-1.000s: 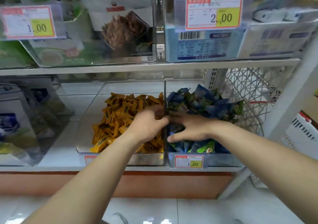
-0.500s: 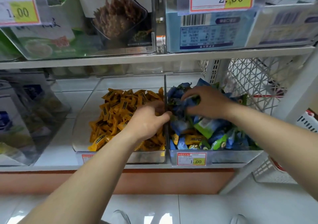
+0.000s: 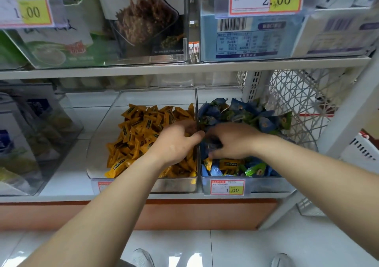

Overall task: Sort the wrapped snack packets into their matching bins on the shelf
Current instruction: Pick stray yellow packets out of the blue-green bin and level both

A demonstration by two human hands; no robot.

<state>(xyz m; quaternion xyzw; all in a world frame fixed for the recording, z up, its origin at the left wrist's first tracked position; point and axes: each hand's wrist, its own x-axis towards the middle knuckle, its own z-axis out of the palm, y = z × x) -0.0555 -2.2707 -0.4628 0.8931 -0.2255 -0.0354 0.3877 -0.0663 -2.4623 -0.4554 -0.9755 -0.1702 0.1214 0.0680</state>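
right hand (image 3: 229,141) drawn back, left hand (image 3: 176,143) unmoved

The white lower shelf (image 3: 67,164) across mid-frame bears three clear bins. One holding yellow packets (image 3: 143,127) is the centre bin (image 3: 174,186). It touches the right bin (image 3: 266,186) of blue and green packets (image 3: 242,112). The far-left bin (image 3: 41,143) stands apart.

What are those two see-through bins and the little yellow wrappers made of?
Bins: clear rigid plastic by the look, glossy; you see straight through the walls, and they catch reflections. Yellow wrappers: probably thin plastic film, slightly shiny, creased and with crimped ends.
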